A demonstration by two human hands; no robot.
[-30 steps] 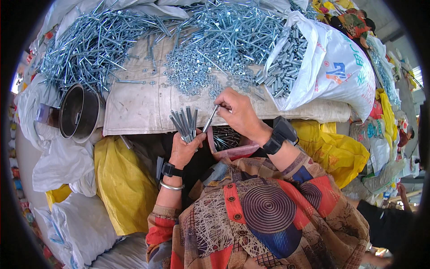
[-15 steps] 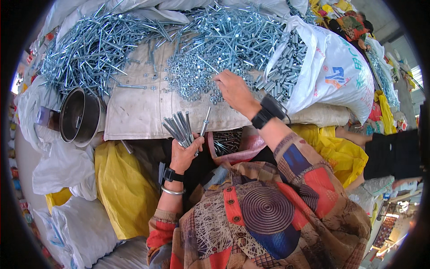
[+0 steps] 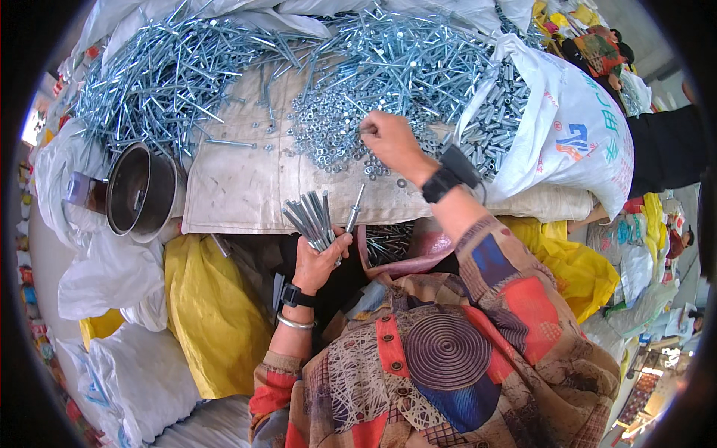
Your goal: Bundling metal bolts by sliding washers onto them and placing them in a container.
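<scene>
My left hand [image 3: 320, 263] is closed round a bundle of long silvery bolts [image 3: 308, 222], held upright just off the near edge of the cloth-covered work surface. Between its thumb and finger, apart from the bundle, stands one bolt with a metal sleeve [image 3: 353, 215] on it. Over the right side of a spread of small hex nuts [image 3: 323, 133] is my right hand [image 3: 399, 145]. Its fingers are curled into a pinch, and whatever they hold is hidden. Short metal sleeves [image 3: 499, 123] spill from a white woven sack [image 3: 579, 123] just right of that hand.
Heaps of long bolts [image 3: 160, 86] cover the far side. A dark metal pot [image 3: 140, 190] stands at the left edge. Below the front edge, a pink-rimmed container [image 3: 403, 266] holds dark metal pieces. Yellow sacks [image 3: 213, 313] lie on both sides. A person in black [image 3: 668, 149] is at the right.
My right hand's fingers have curled in tighter above the nuts. My left hand keeps its bundle nearly still. The person in black at the right has moved farther away. The view has shifted slightly.
</scene>
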